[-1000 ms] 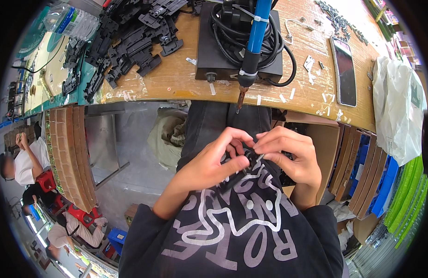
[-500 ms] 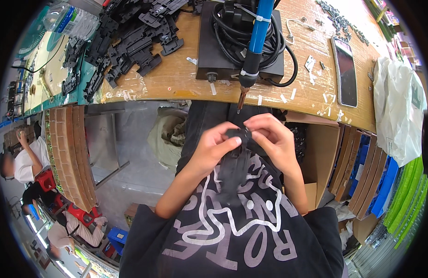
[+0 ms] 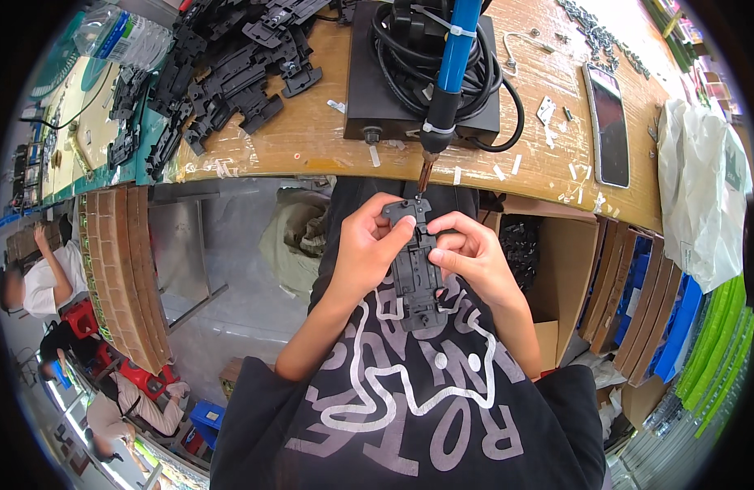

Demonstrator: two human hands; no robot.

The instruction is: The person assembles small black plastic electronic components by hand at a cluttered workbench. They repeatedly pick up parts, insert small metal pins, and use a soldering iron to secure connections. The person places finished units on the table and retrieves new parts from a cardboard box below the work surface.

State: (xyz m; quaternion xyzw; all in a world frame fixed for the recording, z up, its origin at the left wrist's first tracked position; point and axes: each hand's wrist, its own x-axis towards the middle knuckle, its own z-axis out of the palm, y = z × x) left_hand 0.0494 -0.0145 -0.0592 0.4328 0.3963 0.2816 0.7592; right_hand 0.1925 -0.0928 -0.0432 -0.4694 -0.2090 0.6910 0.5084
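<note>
**Black plastic part held under the driver tip**

I have both hands clasped on a long black plastic part [image 3: 415, 265], held upright just below the worktop [image 3: 312, 139] edge. My left hand [image 3: 369, 249] grips its left side, thumb across the upper face; my right hand [image 3: 471, 257] pinches the right side with fingertips. The part's top end sits right at the tip of the blue-handled electric screwdriver [image 3: 450, 77] hanging above. Behind the driver, a black box [image 3: 369, 82] carries coiled cable. More black parts [image 3: 222, 65] lie piled on the worktop's left; a phone [image 3: 607, 122] lies to the right.
</note>
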